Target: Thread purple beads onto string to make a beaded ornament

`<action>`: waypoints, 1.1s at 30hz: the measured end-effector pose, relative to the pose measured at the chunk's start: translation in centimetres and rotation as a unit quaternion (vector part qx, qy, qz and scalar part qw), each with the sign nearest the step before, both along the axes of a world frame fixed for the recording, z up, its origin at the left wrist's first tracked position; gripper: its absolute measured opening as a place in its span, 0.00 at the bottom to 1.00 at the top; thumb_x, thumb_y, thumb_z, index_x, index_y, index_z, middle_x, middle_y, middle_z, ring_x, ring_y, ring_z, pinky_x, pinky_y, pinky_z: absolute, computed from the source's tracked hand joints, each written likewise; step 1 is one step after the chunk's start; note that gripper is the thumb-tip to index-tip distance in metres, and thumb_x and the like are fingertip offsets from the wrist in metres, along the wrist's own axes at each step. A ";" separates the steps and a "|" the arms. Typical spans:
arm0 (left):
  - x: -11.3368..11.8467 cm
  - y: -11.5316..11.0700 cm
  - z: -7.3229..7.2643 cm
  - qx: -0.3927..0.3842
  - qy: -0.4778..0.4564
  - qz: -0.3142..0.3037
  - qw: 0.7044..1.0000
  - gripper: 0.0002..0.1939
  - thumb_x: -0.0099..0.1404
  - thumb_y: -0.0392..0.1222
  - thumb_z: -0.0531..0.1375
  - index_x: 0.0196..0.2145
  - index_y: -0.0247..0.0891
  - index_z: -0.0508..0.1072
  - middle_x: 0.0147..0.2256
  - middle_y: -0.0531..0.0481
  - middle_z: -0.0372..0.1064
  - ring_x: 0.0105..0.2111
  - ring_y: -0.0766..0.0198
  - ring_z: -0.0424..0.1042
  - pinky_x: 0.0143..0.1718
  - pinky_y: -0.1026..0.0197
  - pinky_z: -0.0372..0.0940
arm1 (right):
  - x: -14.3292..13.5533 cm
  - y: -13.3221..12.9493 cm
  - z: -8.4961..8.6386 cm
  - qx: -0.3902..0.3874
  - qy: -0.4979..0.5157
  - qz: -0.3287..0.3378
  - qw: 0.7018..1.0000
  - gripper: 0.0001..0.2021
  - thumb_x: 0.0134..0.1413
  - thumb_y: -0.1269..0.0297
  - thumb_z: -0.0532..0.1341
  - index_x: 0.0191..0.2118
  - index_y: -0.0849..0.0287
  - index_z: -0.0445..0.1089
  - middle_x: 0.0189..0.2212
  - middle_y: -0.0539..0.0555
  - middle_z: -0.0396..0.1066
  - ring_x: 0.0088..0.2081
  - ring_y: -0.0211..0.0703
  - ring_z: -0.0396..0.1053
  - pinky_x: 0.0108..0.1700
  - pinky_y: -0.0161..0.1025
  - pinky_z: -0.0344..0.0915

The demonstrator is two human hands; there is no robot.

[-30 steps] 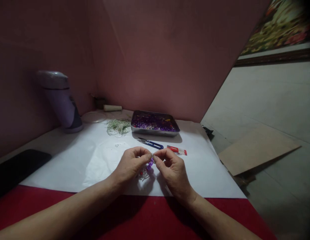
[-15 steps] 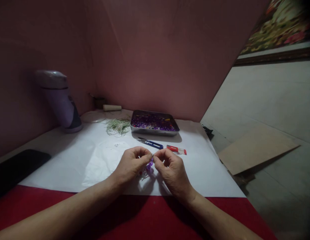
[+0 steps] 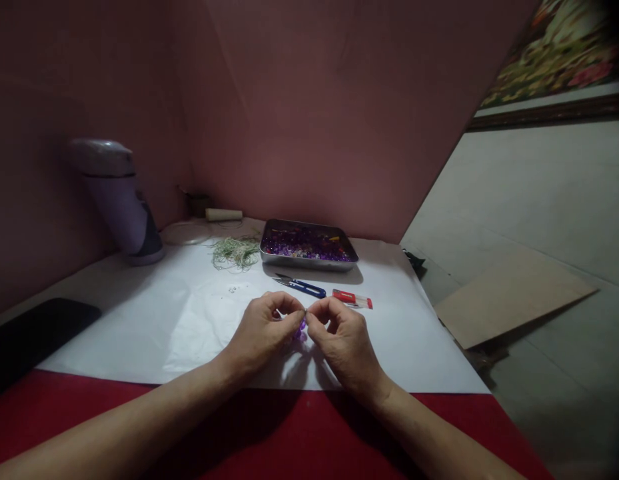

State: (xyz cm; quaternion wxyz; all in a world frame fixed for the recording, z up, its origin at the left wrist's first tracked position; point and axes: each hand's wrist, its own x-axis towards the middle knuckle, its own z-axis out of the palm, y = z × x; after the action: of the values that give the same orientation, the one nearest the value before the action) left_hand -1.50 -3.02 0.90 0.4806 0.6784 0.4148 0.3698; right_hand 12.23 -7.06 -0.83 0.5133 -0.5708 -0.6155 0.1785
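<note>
My left hand (image 3: 263, 328) and my right hand (image 3: 345, 339) meet at the fingertips over the white paper (image 3: 404, 353). Both are closed in a pinch on a small purple beaded piece (image 3: 300, 332), which hangs between them and is partly hidden behind my left fingers. Just beyond the hands lie blue thread snips (image 3: 302, 287) and a red and clear packet (image 3: 352, 299). Farther back, a metal tray (image 3: 309, 264) holds many purple beads and a small yellow item. A tangle of pale green thread (image 3: 235, 253) rests left of the tray.
A purple bottle (image 3: 122, 207) stands at the back left, and a dark flat object (image 3: 44, 333) lies at the left edge. Behind the thread is a pale roll (image 3: 224, 215). Red cloth (image 3: 309, 433) covers the near edge. Brown board (image 3: 516, 300) lies at the right.
Both hands stay nearly in place, still pinching. The lower part of the beaded piece, with its red bit and pale strands, has gone from view behind my left hand.
</note>
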 end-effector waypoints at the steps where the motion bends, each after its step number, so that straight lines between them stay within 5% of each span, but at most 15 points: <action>1: 0.0 0.0 0.0 0.002 0.001 0.000 1.000 0.05 0.53 0.38 0.58 0.24 0.35 0.71 0.21 0.53 0.67 0.19 0.69 0.63 0.21 0.68 0.58 | 0.0 0.0 0.0 0.001 -0.004 -0.002 1.000 0.04 0.49 0.68 0.58 0.25 0.60 0.67 0.22 0.49 0.68 0.24 0.35 0.63 0.23 0.31 0.59; 15: -0.1 0.3 -0.4 0.003 -0.005 0.001 1.000 0.05 0.53 0.38 0.58 0.23 0.35 0.71 0.21 0.54 0.66 0.19 0.70 0.62 0.21 0.68 0.58 | -0.1 -0.1 0.0 0.018 -0.058 -0.011 0.998 0.05 0.49 0.70 0.58 0.25 0.59 0.67 0.23 0.51 0.69 0.23 0.36 0.64 0.24 0.32 0.60; 33: -0.2 0.4 -0.7 -0.009 -0.012 0.004 1.000 0.06 0.55 0.40 0.57 0.24 0.36 0.69 0.20 0.54 0.66 0.19 0.70 0.63 0.22 0.68 0.58 | 0.0 -0.1 0.2 0.001 0.024 0.033 0.999 0.06 0.53 0.67 0.58 0.29 0.61 0.70 0.24 0.50 0.70 0.24 0.36 0.64 0.25 0.32 0.60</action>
State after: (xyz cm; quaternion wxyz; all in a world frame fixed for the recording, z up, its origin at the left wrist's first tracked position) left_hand -1.67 -2.60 0.17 0.4903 0.6678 0.4149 0.3761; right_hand 12.26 -7.13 -0.59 0.5226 -0.5455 -0.6213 0.2082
